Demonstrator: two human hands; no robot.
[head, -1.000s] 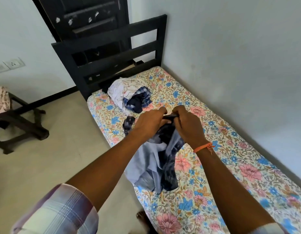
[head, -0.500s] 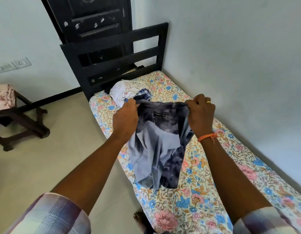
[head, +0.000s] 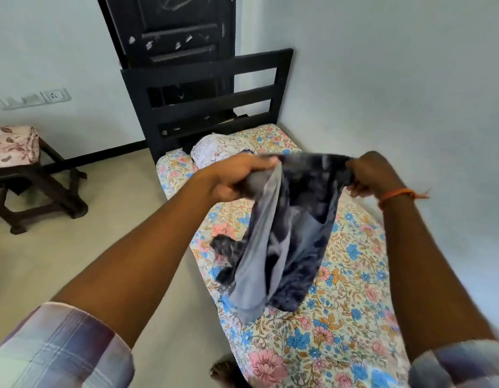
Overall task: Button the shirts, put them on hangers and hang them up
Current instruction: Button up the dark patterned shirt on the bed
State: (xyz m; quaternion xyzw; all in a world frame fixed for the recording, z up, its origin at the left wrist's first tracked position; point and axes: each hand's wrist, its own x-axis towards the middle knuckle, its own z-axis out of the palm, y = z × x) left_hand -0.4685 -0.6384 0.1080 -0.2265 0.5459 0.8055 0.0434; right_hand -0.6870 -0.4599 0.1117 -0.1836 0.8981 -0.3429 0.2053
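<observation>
I'm holding the limp, light shirt point(head: 287, 233) stretched by its shoulders, left hand point(head: 237, 177) and right hand point(head: 374, 175) both clenching fabric.

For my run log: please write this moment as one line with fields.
stage: shirt lifted, spread | left hand: grips dark shirt top | right hand: grips other top end | hem: hangs above bed | hanger: not visible
</observation>
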